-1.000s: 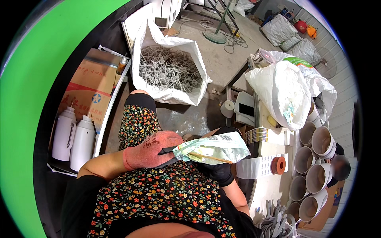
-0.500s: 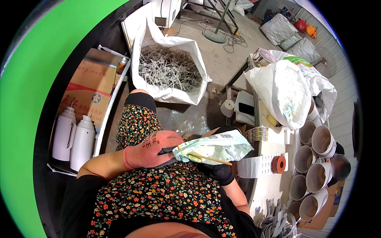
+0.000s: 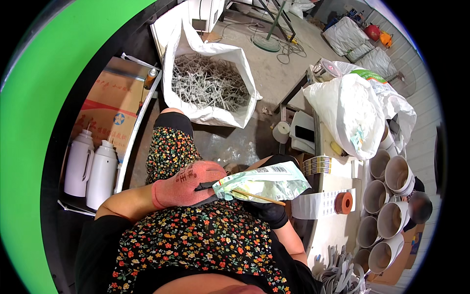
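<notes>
Grips the left end of a pale green plastic packet at the centre of the frame with the left hand, closed on it in a coral glove with dark fingers. Has the right hand, covered in black, at the packet's underside and mostly hidden by it; cannot tell whether curled or spread. Points the packet's free end toward the right of the frame, long axis running nearly level. Looks crinkled, shiny and partly see-through, with a barcode patch on the upper side. Shows a thin brown stick along the packet's lower edge, slanting down to the right; cannot tell whether inside or in front.

Wears floral cloth just below the hands, lower centre. Has a white sheet just beyond the packet at right of centre, with a reddish-brown roll at its right part, and yellowish labels above, near a pale bench top. Farther right, shows grey tubs stacked on their sides, a bulging white sack above and grey strips heaped at lower right. Shows an open sack of thin grey pieces at upper centre, and white flasks before a cardboard box at left.
</notes>
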A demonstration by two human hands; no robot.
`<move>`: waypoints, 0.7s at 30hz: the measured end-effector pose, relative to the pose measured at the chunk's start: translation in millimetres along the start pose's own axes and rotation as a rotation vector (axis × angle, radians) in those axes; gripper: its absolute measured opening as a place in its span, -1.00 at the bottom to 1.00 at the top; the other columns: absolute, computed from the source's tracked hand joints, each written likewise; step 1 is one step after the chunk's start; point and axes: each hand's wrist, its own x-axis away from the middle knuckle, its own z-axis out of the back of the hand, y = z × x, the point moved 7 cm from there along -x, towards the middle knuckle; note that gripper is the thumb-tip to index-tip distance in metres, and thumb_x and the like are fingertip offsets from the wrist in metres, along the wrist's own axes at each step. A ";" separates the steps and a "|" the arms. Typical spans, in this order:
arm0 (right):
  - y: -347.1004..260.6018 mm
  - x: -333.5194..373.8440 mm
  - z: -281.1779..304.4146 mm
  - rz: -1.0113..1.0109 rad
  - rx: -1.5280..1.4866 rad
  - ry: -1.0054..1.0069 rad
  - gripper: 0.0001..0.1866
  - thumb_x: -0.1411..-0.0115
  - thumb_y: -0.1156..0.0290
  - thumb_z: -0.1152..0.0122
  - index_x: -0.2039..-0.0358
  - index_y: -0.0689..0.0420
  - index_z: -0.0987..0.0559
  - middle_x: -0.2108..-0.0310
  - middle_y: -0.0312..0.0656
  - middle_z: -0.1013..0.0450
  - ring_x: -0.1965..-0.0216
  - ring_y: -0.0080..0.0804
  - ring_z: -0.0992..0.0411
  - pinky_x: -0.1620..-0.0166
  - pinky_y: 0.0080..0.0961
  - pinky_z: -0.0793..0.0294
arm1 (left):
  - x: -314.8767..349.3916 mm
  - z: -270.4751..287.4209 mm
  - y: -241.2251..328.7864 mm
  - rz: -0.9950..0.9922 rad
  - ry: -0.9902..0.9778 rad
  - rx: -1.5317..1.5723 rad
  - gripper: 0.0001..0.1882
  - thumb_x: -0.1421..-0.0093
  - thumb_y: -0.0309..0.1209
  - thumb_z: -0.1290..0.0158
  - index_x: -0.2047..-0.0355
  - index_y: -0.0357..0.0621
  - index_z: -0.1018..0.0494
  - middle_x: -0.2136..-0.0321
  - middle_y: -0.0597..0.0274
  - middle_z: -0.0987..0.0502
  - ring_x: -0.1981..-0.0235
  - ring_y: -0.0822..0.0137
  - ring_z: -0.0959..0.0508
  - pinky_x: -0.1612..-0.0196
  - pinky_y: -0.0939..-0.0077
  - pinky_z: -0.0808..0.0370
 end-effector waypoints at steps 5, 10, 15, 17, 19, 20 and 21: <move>3.5 3.1 5.9 0.122 0.030 -0.033 -0.48 -0.22 0.34 -0.05 -0.16 0.18 -0.19 -0.14 -0.06 -0.21 -0.11 -0.25 -0.26 -0.16 -0.31 -0.26 | -0.9 -0.6 0.2 -0.008 -0.004 0.017 -0.76 -0.03 -0.48 -0.05 0.27 -0.30 -0.44 0.31 -0.04 -0.48 0.25 -0.02 -0.48 0.18 0.27 -0.41; -0.8 0.7 3.0 0.123 0.174 -0.047 -0.49 -0.26 0.31 0.00 -0.17 0.19 -0.18 -0.15 -0.06 -0.20 -0.12 -0.24 -0.25 -0.16 -0.30 -0.26 | 2.3 -1.6 -2.5 -0.012 -0.004 -0.003 -0.75 -0.02 -0.48 -0.06 0.26 -0.30 -0.44 0.29 -0.03 -0.48 0.23 0.00 -0.48 0.16 0.29 -0.41; -3.4 0.6 -1.7 0.085 0.062 -0.059 -0.41 -0.20 0.27 -0.10 -0.18 0.19 -0.16 -0.15 -0.06 -0.20 -0.12 -0.23 -0.25 -0.15 -0.30 -0.26 | 3.5 -1.8 -4.1 -0.009 0.004 0.005 -0.75 -0.03 -0.46 -0.04 0.26 -0.29 -0.44 0.29 -0.02 -0.48 0.24 0.00 -0.48 0.16 0.28 -0.41; -1.9 -0.5 -0.7 0.066 -0.020 -0.046 -0.37 -0.16 0.28 -0.16 -0.18 0.18 -0.16 -0.15 -0.07 -0.20 -0.12 -0.24 -0.24 -0.15 -0.30 -0.25 | 2.3 -1.6 -2.3 -0.004 -0.007 0.000 -0.76 -0.04 -0.46 -0.04 0.26 -0.29 -0.44 0.30 -0.03 -0.48 0.24 0.00 -0.48 0.16 0.27 -0.41; -1.1 -2.9 -0.7 0.074 -0.074 -0.023 -0.33 -0.12 0.31 -0.22 -0.17 0.18 -0.16 -0.14 -0.07 -0.20 -0.12 -0.25 -0.24 -0.16 -0.30 -0.25 | 1.1 -0.9 -0.6 0.001 -0.018 -0.019 -0.76 -0.04 -0.46 -0.03 0.26 -0.29 -0.44 0.30 -0.04 -0.48 0.25 -0.01 -0.48 0.17 0.26 -0.40; -0.5 -2.1 0.1 0.088 -0.057 -0.031 -0.33 -0.11 0.33 -0.24 -0.17 0.18 -0.16 -0.14 -0.08 -0.21 -0.12 -0.26 -0.24 -0.16 -0.30 -0.25 | 0.6 -0.9 -0.1 -0.001 -0.021 -0.010 -0.76 -0.04 -0.45 -0.03 0.26 -0.29 -0.44 0.30 -0.04 -0.48 0.25 -0.02 -0.48 0.17 0.26 -0.40; 1.1 -1.3 1.8 0.101 -0.040 -0.040 -0.32 -0.10 0.35 -0.25 -0.17 0.18 -0.16 -0.14 -0.08 -0.21 -0.12 -0.27 -0.24 -0.16 -0.31 -0.24 | 0.4 -1.0 0.2 -0.003 -0.025 -0.002 -0.76 -0.04 -0.45 -0.03 0.26 -0.29 -0.44 0.31 -0.04 -0.48 0.25 -0.02 -0.48 0.17 0.26 -0.40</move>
